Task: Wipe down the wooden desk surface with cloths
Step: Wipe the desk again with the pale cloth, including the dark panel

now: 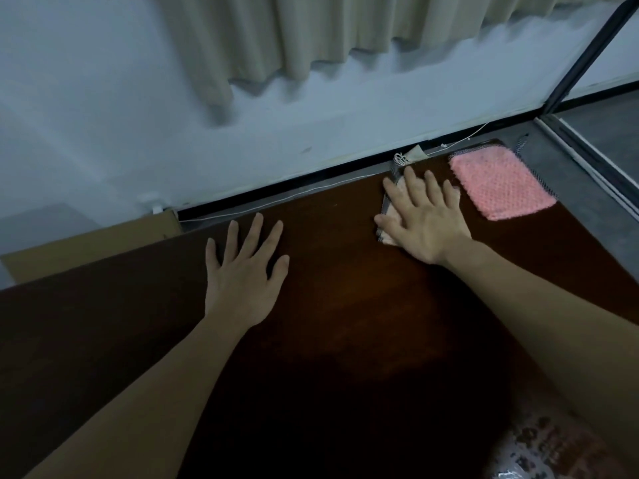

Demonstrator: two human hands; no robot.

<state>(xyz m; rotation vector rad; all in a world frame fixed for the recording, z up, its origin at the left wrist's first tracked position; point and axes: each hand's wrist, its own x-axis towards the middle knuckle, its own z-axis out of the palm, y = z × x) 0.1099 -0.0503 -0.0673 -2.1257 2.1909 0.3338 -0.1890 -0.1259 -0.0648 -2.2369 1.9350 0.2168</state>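
Right hand [427, 221], fingers [413, 181] spread flat, presses a pale cloth [387, 233] onto the dark wooden counter [345, 323] at far right. Pink cloth [501, 183] lies just right of it. Left hand [243, 271] lies splayed on bare wood. Cloths look soft, light, limp; best pressed under a flat palm.

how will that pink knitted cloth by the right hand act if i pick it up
The pink knitted square cloth lies flat and thin on the dark wooden desk, so it is probably floppy and light. Its nubbly weave likely grips well and will not roll.
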